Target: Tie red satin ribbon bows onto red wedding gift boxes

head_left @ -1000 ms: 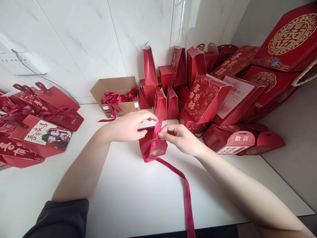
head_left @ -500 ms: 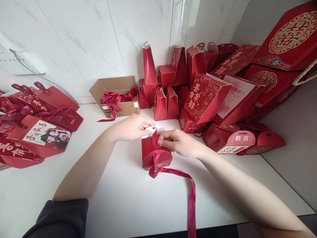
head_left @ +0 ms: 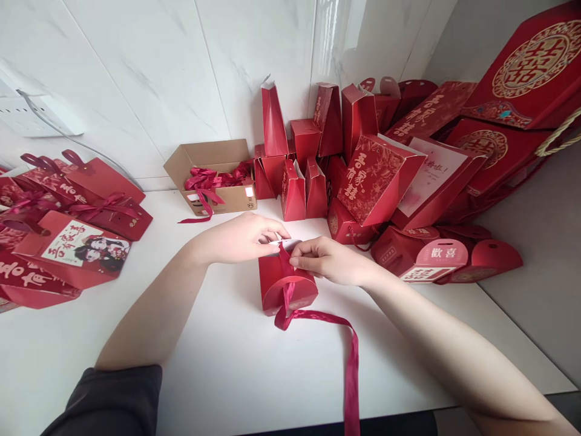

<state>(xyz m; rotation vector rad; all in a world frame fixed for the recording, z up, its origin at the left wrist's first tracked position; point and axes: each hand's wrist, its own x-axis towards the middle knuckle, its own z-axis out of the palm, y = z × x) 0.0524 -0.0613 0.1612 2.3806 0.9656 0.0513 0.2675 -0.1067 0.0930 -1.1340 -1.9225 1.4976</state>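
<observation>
A small red gift box (head_left: pixel 278 283) sits on the white table in front of me. My left hand (head_left: pixel 254 237) is at its far side, thumb and fingers closed on the far flap, of which a narrow white strip shows. A dark red satin ribbon (head_left: pixel 351 369) runs through the box's near rounded flap and trails over the table past its front edge. Between thumb and fingertips, my right hand (head_left: pixel 329 260) pinches the ribbon at the top of the box. My fingers partly hide where ribbon and far flap meet.
Behind stands a cardboard box (head_left: pixel 231 201) full of ribbon. Finished-looking red gift boxes (head_left: pixel 104 224) crowd the left. Several red boxes (head_left: pixel 294 194) stand by the wall, and more red boxes and bags (head_left: pixel 376 181) are stacked at right. A wall socket (head_left: pixel 36 115) with a cable is at left.
The far flap has tipped, so less of its white inside shows. My left hand has shifted slightly with it. My right hand stays at the ribbon, and the box has moved a little.
</observation>
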